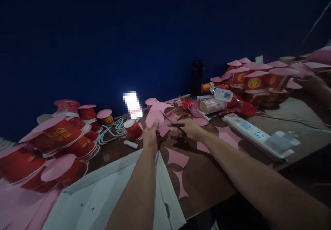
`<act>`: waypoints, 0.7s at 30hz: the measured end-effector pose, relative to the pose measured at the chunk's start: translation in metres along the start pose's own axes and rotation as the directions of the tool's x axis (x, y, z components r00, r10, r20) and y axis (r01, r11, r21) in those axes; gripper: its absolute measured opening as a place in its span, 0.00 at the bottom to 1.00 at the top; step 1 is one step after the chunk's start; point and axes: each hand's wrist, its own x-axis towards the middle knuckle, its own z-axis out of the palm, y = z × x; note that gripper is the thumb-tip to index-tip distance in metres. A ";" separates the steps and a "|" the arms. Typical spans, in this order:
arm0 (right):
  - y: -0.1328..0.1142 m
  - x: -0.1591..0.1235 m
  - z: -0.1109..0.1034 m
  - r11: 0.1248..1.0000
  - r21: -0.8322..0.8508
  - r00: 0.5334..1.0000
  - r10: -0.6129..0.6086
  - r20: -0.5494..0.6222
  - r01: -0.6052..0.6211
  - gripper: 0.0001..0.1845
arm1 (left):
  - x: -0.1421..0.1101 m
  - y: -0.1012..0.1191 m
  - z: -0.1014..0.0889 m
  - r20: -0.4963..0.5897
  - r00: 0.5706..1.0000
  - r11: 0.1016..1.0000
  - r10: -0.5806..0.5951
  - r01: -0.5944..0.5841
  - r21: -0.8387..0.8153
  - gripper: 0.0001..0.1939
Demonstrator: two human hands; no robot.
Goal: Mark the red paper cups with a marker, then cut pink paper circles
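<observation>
My left hand [150, 137] grips a piece of pink paper [155, 118], the thumb lying over a round outline on it. In my right hand [190, 128] is a pair of dark scissors [172, 123], its blades pointing toward the paper's right edge. My right fingers are closed round the handles. Left of my left hand a red paper cup [132, 129] leans with its pale end up, and a small white tube [131, 145] lies by it. Pink offcuts [177, 157] with curved edges are scattered below my hands.
Red cups topped with pink paper discs are piled at left [59, 133] and at right [256, 81]. A power strip [254, 135] with a plugged-in adapter lies right. Nearby are stacked paper cups [213, 106], a lit phone [132, 105], a coiled cable [112, 131] and another person's hand [307, 78].
</observation>
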 end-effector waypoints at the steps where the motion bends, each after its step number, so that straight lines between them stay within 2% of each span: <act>1: 0.000 0.000 0.000 1.000 0.007 1.000 0.000 0.005 0.000 0.27 | 0.001 -0.001 -0.001 -0.004 1.000 1.000 -0.004 0.004 -0.009 0.25; 11: -0.003 -0.002 0.002 1.000 -0.020 1.000 -0.003 0.017 0.004 0.29 | 0.005 -0.006 -0.001 0.007 0.999 0.999 0.038 -0.038 -0.003 0.26; 16: -0.007 -0.005 0.004 1.000 -0.021 1.000 0.010 0.027 -0.010 0.30 | 0.005 -0.004 -0.001 -0.003 0.999 0.997 0.041 -0.040 0.069 0.27; 21: -0.008 -0.006 0.001 1.000 -0.018 0.999 0.002 0.033 -0.002 0.31 | 0.002 0.000 0.001 -0.027 0.998 0.981 0.061 -0.055 0.188 0.23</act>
